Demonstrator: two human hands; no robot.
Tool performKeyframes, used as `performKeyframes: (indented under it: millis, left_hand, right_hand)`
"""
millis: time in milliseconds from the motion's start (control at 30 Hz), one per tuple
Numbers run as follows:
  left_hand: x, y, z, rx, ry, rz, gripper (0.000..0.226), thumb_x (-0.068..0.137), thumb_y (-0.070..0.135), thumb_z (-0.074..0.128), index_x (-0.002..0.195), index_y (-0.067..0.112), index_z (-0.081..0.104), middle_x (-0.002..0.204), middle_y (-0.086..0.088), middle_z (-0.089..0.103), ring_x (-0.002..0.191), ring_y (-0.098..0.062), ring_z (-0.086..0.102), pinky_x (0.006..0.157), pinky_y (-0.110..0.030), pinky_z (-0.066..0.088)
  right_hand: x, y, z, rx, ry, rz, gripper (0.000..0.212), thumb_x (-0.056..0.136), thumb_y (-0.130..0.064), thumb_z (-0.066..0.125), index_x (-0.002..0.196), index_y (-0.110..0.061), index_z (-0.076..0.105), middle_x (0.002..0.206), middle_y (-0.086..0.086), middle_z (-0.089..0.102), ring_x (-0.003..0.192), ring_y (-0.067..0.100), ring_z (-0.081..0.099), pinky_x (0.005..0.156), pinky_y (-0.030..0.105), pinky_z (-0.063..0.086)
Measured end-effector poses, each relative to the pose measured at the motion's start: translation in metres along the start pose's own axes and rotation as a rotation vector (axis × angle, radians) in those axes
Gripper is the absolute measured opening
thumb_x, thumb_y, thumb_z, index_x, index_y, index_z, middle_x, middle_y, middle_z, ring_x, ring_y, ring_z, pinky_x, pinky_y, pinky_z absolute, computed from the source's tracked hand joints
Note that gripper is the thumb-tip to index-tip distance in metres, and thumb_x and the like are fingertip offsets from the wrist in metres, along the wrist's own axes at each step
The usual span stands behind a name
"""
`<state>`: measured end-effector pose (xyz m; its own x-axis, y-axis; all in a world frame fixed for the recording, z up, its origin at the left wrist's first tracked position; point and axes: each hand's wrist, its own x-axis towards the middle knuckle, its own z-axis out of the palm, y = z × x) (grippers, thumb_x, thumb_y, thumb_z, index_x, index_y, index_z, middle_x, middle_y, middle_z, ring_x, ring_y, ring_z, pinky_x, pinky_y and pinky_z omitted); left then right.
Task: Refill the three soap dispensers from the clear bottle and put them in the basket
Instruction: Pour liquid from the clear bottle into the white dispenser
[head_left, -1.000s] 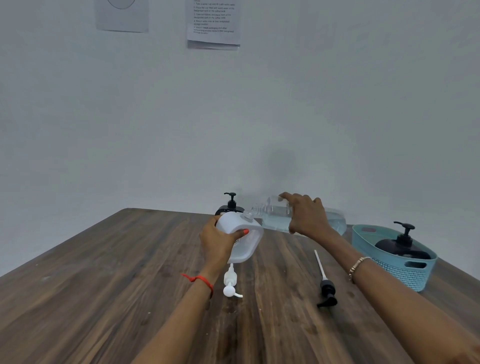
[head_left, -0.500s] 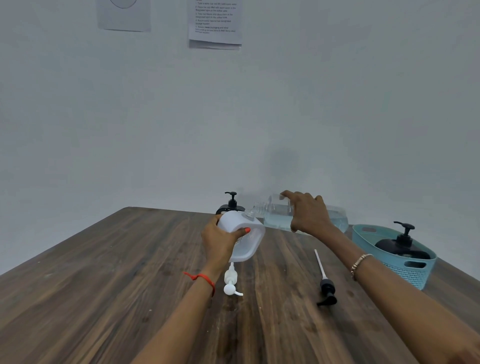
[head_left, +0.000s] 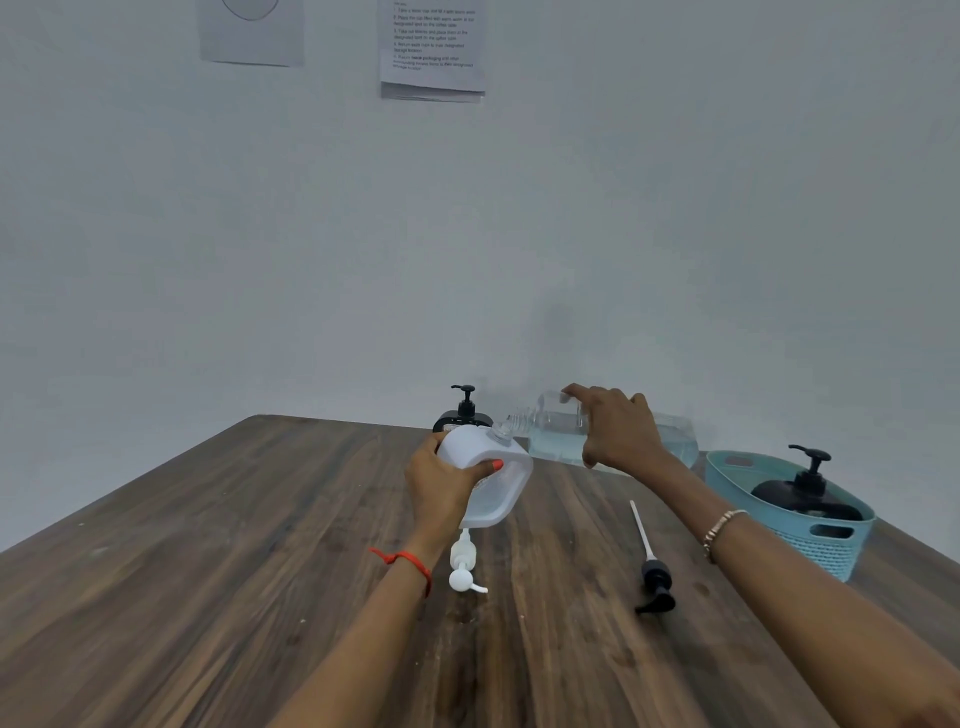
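My left hand (head_left: 441, 486) grips a white soap dispenser (head_left: 493, 478) with its pump off, tilted toward the right. My right hand (head_left: 618, 431) holds the clear bottle (head_left: 553, 434) on its side, its neck meeting the white dispenser's opening; pale liquid lies inside. The white pump (head_left: 464, 564) rests on the table just below the dispenser. A black pump (head_left: 652, 577) with a long tube lies to the right. One black dispenser (head_left: 465, 415) stands behind my left hand. Another black dispenser (head_left: 802, 496) sits in the teal basket (head_left: 836, 545) at right.
The wooden table (head_left: 234, 571) meets a plain wall at the back. Two paper sheets (head_left: 431, 49) hang high on the wall. The basket stands near the table's right edge.
The clear bottle and the white dispenser stay joined mouth to mouth; both hands have shifted only slightly. The view has drifted a little.
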<state>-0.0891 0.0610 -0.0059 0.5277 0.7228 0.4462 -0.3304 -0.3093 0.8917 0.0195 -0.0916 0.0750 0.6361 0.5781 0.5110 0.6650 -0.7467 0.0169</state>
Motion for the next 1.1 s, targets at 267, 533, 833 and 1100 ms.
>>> performKeyframes:
  millis: [267, 533, 833, 1100]
  left_hand:
    - [0.0005, 0.0000, -0.0011, -0.004, 0.006, -0.013, 0.047, 0.059, 0.014, 0.087, 0.094, 0.017, 0.057, 0.090, 0.000, 0.062, 0.084, -0.020, 0.059, 0.068, -0.026, 0.046]
    - [0.0016, -0.0032, -0.0036, -0.008, 0.012, -0.027, 0.046, 0.059, 0.014, 0.087, 0.094, 0.017, 0.059, 0.092, -0.003, 0.064, 0.086, -0.022, 0.060, 0.067, -0.026, 0.047]
    - [0.0033, -0.0052, -0.0070, -0.003, 0.028, -0.040, 0.046, 0.058, 0.015, 0.088, 0.093, 0.016, 0.058, 0.092, -0.004, 0.063, 0.086, -0.024, 0.061, 0.069, -0.030, 0.052]
    - [0.0029, -0.0065, -0.0079, -0.010, 0.035, -0.054, 0.047, 0.057, 0.014, 0.088, 0.095, 0.013, 0.059, 0.093, -0.006, 0.064, 0.087, -0.025, 0.062, 0.070, -0.034, 0.054]
  right_hand:
    - [0.0003, -0.0026, -0.0040, -0.024, 0.004, -0.010, 0.073, 0.064, -0.002, 0.071, 0.127, -0.025, 0.042, 0.112, 0.002, 0.059, 0.102, 0.022, 0.053, 0.089, 0.034, 0.032]
    - [-0.0004, -0.0057, -0.0048, -0.024, -0.004, -0.012, 0.076, 0.062, -0.003, 0.073, 0.128, -0.026, 0.042, 0.110, 0.001, 0.060, 0.102, 0.021, 0.053, 0.086, 0.033, 0.032]
    - [0.0001, -0.0088, -0.0049, -0.023, -0.001, -0.024, 0.074, 0.064, -0.003, 0.071, 0.128, -0.026, 0.042, 0.112, 0.001, 0.059, 0.103, 0.022, 0.053, 0.088, 0.034, 0.032]
    - [0.0002, -0.0081, -0.0028, -0.021, 0.002, -0.034, 0.075, 0.062, -0.003, 0.072, 0.128, -0.025, 0.042, 0.111, 0.002, 0.060, 0.102, 0.023, 0.053, 0.087, 0.033, 0.032]
